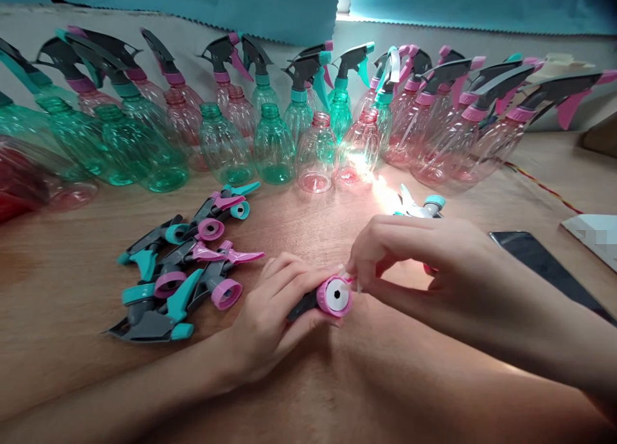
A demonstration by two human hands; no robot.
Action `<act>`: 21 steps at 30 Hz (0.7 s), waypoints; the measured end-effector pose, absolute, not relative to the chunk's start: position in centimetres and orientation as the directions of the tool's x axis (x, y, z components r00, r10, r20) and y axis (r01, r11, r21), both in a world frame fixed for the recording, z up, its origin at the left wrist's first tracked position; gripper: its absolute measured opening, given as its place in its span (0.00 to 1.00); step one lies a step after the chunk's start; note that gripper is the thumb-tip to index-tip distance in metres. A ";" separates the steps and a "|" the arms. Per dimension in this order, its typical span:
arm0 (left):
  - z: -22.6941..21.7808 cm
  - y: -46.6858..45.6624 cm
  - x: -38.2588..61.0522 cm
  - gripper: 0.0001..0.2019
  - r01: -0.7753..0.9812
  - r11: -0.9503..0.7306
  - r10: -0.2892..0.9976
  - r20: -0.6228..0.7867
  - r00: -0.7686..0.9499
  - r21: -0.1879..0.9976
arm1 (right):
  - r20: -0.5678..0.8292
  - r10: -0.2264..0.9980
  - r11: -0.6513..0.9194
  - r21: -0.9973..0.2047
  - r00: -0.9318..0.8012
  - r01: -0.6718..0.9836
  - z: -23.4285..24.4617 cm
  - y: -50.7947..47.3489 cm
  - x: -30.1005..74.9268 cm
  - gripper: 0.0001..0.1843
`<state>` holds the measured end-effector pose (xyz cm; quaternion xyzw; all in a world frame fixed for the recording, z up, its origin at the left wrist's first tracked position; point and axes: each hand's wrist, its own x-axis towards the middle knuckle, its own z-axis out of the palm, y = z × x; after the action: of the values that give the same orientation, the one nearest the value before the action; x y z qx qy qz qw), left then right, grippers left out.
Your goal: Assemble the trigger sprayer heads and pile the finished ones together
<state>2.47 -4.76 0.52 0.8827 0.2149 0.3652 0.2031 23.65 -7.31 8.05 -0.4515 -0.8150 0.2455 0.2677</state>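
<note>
My left hand [277, 309] is wrapped around a grey spray head with a pink cap [335, 296], its open white underside turned towards me. My right hand [414, 257] pinches a small pale piece at the cap's upper right edge; what the piece is I cannot make out. Both hands rest low over the wooden table [337, 392]. Just behind my right hand lies another spray head with a teal cap [424, 206].
A pile of loose grey spray heads [183, 264] with pink and teal caps lies at the left. Rows of teal and pink plastic bottles [274, 145], several fitted with sprayers, line the back. A dark phone [540, 264] and white paper [595, 235] lie at the right.
</note>
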 end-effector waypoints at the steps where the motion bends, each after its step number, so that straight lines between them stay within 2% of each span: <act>1: 0.4 -4.7 2.4 0.14 0.230 -0.828 0.525 0.562 0.639 0.511 | 0.200 0.884 0.442 -0.651 -0.422 0.617 8.0 -7.1 23.8 0.08; 5: 0.2 -4.6 2.3 0.16 0.245 -0.821 0.538 0.552 0.638 0.516 | 0.141 0.919 0.358 -0.684 -0.367 0.635 7.7 -6.5 24.3 0.04; 18: 0.4 -4.7 2.5 0.12 0.249 -0.831 0.528 0.560 0.639 0.498 | 0.184 0.885 0.443 -0.613 -0.427 0.654 7.5 -7.0 23.2 0.06; 21: 0.5 -4.7 2.5 0.13 0.246 -0.830 0.527 0.560 0.639 0.500 | 0.159 0.895 0.420 -0.612 -0.417 0.670 7.6 -7.0 23.5 0.06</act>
<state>2.46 -4.73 0.50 0.8845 0.2184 0.3643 0.1929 23.54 -7.01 7.63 -0.4842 -0.8081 0.2354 0.2391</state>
